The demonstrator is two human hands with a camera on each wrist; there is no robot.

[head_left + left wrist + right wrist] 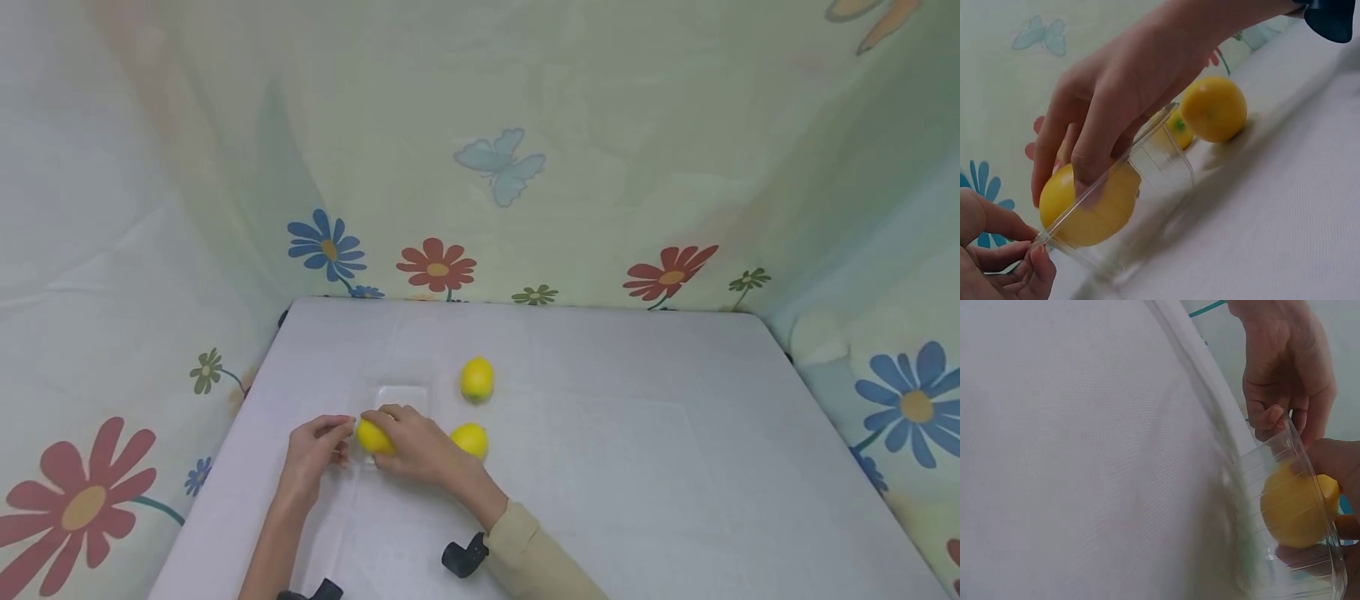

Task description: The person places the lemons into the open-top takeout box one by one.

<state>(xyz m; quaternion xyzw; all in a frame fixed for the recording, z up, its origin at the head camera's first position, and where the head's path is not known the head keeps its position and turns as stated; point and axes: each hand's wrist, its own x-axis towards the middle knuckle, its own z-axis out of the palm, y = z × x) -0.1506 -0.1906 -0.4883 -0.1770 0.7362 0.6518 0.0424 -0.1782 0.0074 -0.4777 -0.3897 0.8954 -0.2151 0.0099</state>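
A clear plastic container stands on the table, and my left hand pinches its rim between thumb and fingers. My right hand grips a yellow lemon from above, with the fruit partly down inside the container. Through the see-through wall in the right wrist view, the same lemon shows with fingertips around it. Whether it touches the container's bottom, I cannot tell.
Two more lemons lie to the right of the container: one farther back, another lemon partly behind my right hand. A white cloth covers the table. Flowered curtains hang along the back and sides.
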